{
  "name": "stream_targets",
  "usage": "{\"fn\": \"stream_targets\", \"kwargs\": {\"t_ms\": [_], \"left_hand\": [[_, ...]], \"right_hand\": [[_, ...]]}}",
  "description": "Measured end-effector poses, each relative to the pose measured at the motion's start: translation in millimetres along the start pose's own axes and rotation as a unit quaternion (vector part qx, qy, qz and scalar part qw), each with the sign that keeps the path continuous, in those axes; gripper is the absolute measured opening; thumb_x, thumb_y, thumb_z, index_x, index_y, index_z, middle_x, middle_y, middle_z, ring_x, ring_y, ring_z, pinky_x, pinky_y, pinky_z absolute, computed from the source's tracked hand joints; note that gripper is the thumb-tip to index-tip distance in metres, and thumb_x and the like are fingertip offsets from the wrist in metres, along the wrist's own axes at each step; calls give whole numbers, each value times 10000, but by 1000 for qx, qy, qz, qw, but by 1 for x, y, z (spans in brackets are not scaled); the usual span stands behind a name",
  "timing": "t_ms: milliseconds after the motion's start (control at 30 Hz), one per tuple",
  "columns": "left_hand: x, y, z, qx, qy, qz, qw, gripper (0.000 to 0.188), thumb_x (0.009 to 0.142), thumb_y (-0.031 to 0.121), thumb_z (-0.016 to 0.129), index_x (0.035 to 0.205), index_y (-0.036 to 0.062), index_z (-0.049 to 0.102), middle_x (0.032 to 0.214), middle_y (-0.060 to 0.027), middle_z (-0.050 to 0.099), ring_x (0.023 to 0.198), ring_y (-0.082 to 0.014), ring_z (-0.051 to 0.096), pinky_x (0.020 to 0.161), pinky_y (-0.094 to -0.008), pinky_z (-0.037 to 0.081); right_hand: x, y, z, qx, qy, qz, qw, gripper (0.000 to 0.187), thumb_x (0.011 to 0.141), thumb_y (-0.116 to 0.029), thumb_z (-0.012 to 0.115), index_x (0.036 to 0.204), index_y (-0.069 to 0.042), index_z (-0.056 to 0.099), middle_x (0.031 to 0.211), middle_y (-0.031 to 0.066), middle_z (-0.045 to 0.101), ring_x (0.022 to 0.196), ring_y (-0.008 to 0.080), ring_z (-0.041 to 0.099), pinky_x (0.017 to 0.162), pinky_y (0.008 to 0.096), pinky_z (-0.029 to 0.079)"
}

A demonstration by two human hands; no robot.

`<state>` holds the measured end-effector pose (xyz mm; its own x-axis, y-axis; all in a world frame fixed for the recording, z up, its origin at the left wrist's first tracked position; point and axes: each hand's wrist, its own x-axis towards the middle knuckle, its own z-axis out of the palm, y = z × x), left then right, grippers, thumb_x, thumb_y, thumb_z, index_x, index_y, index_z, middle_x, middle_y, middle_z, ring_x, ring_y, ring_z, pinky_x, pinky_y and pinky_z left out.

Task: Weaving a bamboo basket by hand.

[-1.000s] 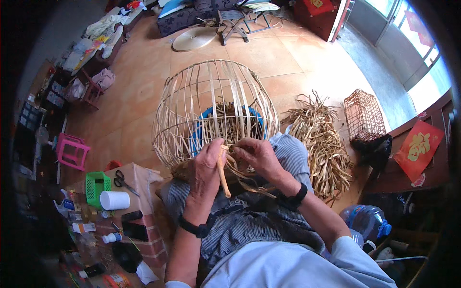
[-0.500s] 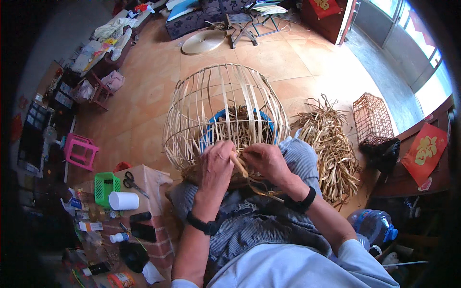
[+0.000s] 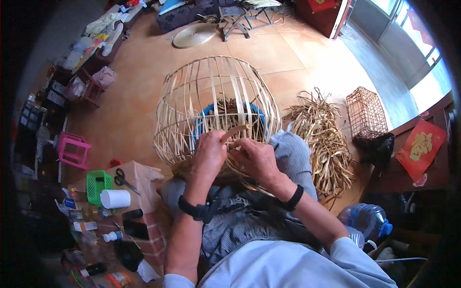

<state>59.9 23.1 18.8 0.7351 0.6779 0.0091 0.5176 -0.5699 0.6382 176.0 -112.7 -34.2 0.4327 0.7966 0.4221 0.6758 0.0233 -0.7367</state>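
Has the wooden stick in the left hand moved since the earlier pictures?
Yes. Judged against the blue tub, the wooden stick has swung: its free end, earlier toward the person, now points toward the tub.

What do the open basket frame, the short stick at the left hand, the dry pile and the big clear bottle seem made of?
Basket frame: probably split bamboo or cane, unvarnished; flat, pale strips cross thin hoops.
Short stick: possibly wood, smooth-looking; tan, too small to be sure.
Dry pile: seemingly dried plant strips, matte; brownish, curled, ragged-ended.
Big bottle: likely plastic, glossy; see-through with highlights.
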Motion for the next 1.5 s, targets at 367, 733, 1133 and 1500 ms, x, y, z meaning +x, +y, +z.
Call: {"fn": "stream_targets", "kwargs": {"t_ms": [367,733,1133,1500], "left_hand": [[13,-11,-6,-76,-90,8,993,377,820,-37,609,1136,37,801,968,-188,778,939,-304,756,880,-413,577],[15,-22,-4,-102,-124,-32,987,397,832,33,717,1227,16,750,1040,-174,768,989,-284,727,888,-391,568],[-23,-12,-54,-100,-42,79,991,349,921,38,719,1270,27,696,1181,-137,737,1103,-273,718,988,-369,560],[4,-15,-60,-129,-102,15,986,254,1111,197,568,1134,-4,721,975,-130,770,931,-224,736,858,-359,574]], "right_hand": [[2,-11,-9,-84,-33,-12,996,264,911,-232,816,1103,-120,674,919,94,768,798,323,764,636,444,582],[0,-19,-1,-174,-38,-73,981,237,937,-235,751,1050,-107,587,872,112,691,715,356,725,597,480,563],[5,-10,-19,102,-76,85,988,269,917,-232,782,924,-18,619,824,187,699,768,426,718,654,508,552],[8,-12,-42,9,-115,52,992,141,947,-156,730,959,-55,632,881,168,712,841,410,720,699,493,566]]}}
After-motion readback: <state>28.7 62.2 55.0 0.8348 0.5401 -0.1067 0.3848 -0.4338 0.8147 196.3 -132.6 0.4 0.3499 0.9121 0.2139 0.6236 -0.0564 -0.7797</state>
